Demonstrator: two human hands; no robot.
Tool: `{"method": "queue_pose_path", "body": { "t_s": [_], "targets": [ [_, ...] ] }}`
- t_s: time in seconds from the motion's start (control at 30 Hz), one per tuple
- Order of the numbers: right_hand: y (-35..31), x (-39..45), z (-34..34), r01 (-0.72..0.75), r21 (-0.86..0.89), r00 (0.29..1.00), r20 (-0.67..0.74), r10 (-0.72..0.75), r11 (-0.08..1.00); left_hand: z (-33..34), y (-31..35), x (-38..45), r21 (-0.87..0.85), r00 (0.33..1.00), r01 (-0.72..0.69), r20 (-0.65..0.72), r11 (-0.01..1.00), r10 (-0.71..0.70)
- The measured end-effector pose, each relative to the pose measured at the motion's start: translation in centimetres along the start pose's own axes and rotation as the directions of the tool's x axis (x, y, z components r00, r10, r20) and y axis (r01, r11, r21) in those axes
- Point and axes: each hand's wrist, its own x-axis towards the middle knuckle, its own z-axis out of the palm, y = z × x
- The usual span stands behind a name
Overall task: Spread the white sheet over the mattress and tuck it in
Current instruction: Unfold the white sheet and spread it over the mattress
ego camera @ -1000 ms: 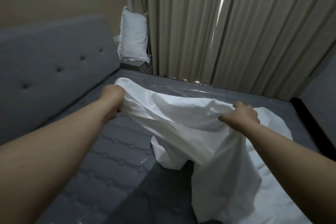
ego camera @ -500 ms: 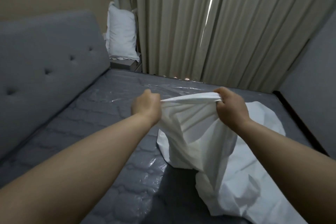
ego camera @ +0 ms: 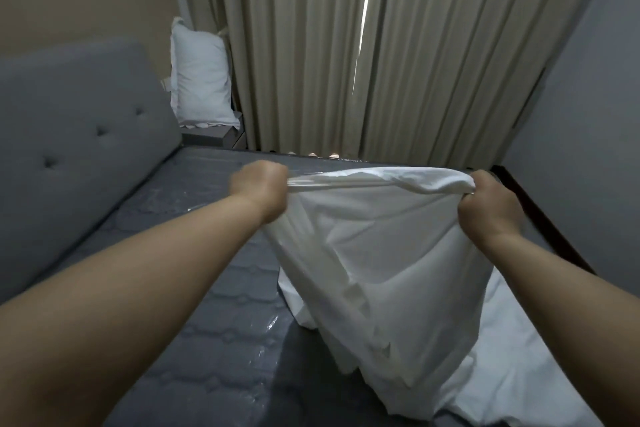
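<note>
two fists hold the white sheet (ego camera: 374, 253) up over the mattress (ego camera: 194, 322): the left hand (ego camera: 258, 189) and the right hand (ego camera: 488, 208) are each curled tight round one stretch of its top edge, which runs taut and nearly level between them, side to side across the bed.

below that edge the cloth hangs in a bunched curtain. its lower folds lie piled on the right half of the mattress, toward the wall side. the left half, next to the grey tufted headboard (ego camera: 79, 135), is bare and shiny, apparently under plastic wrap.

so the sheet's one clear axis now is the stretched edge, roughly parallel to the curtains (ego camera: 346, 45) at the far side. the rest drops down and toward the person. which edge of the sheet this is, long or short, cannot be told while so much is crumpled.

to do this step well, i would judge it best to keep both grips firm and walk the hands outward along the hem until a corner is found. then lift and cast the cloth toward the far edge so air carries it flat. it looks light and limp, so it should billow easily but may also fold back on itself. the plastic may let it slide, so tuck one side before pulling the other.
</note>
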Motion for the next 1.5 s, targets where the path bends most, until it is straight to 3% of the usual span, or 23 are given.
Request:
{"method": "queue_pose_path", "body": {
  "t_s": [0.13, 0.2, 0.27, 0.33, 0.4, 0.47, 0.57, 0.63, 0.7, 0.77, 0.83, 0.97, 1.1, 1.17, 1.27, 1.33, 1.43, 1.5],
  "targets": [
    [1.4, 1.7, -0.5, -0.057, 0.025, 0.998, -0.035, 0.057, 0.998, 0.4, -3.7, 0.3, -0.099, 0.949, 0.271, -0.14, 0.957, -0.283],
    [2.9, 2.2, -0.3, -0.143, -0.078, 0.988, 0.042, 0.146, 0.987, 0.6, -5.5, 0.4, -0.304, 0.906, 0.363, -0.105, 0.881, -0.409],
    [3.8, 2.0, 0.6, -0.203, -0.286, 0.946, 0.188, 0.263, 0.937, 0.7, -5.6, -0.3, -0.505, 0.883, 0.403, -0.005, 0.763, -0.47],
    [2.7, 1.0, 2.0, -0.13, -0.42, 0.89, 0.349, 0.292, 0.898, 0.9, -4.6, -0.9, -0.633, 0.89, 0.381, 0.054, 0.673, -0.453],
    [0.1, -0.4, 4.3, 0.097, -0.274, 0.839, 0.539, 0.07, 0.957, 1.0, -3.1, -1.6, -0.661, 0.916, 0.353, 0.098, 0.662, -0.39],
    [-4.1, -2.5, 6.6, 0.298, 0.069, 0.714, 0.647, -0.27, 0.952, 1.1, -1.6, -2.4, -0.637, 0.943, 0.315, 0.124, 0.703, -0.31],
    [-10.1, -6.7, 9.2, 0.273, 0.382, 0.54, 0.699, -0.469, 0.883, 0.6, -0.8, -3.8, -0.631, 0.964, 0.265, 0.155, 0.729, -0.215],
    [-11.9, -8.2, 10.6, 0.299, 0.401, 0.535, 0.681, -0.5, 0.866, 0.2, -1.6, -4.9, -0.502, 0.97, 0.218, 0.206, 0.837, -0.129],
    [-12.8, -9.0, 11.2, 0.376, 0.39, 0.579, 0.609, -0.542, 0.841, 0.4, -3.4, -6.3, -0.206, 0.947, 0.168, 0.305, 0.964, -0.1],
    [-13.9, -9.9, 11.5, 0.339, 0.434, 0.575, 0.607, -0.549, 0.835, 1.4, -5.7, -7.9, 0.026, 0.92, 0.178, 0.349, 0.984, -0.176],
    [-15.5, -11.1, 11.2, 0.256, 0.495, 0.549, 0.632, -0.547, 0.83, 2.4, -8.3, -9.2, 0.139, 0.904, 0.298, 0.278, 0.945, -0.326],
    [-19.3, -13.0, 10.9, 0.062, 0.575, 0.557, 0.658, -0.507, 0.815, 2.8, -15.4, -11.3, 0.144, 0.842, 0.5, 0.152, 0.854, -0.518],
    [-23.7, -17.4, 12.3, 0.024, 0.552, 0.512, 0.71, -0.485, 0.834, 2.6, -24.6, -14.2, -0.09, 0.768, 0.64, 0.058, 0.763, -0.638],
    [-26.6, -21.4, 13.5, -0.038, 0.537, 0.415, 0.776, -0.475, 0.843, 2.2, -29.0, -16.2, -0.255, 0.727, 0.666, 0.009, 0.701, -0.687],
    [-31.4, -29.1, 15.9, -0.071, 0.487, 0.197, 0.862, -0.467, 0.87, 1.3, -35.9, -20.6, -0.441, 0.643, 0.66, -0.087, 0.609, -0.761],
    [-34.5, -34.4, 18.1, -0.032, 0.476, 0.091, 0.877, -0.471, 0.879, 0.6, -40.4, -23.9, -0.461, 0.607, 0.657, -0.145, 0.596, -0.781],
    [-38.3, -42.2, 22.1, 0.005, 0.464, 0.008, 0.886, -0.464, 0.886, 0.5, -46.4, -29.3, -0.42, 0.648, 0.638, -0.16, 0.646, -0.744],
    [-39.4, -46.2, 24.8, 0.005, 0.428, -0.101, 0.899, -0.425, 0.904, 1.8, -49.7, -32.5, -0.353, 0.695, 0.659, -0.053, 0.664, -0.717]
  ]
}}
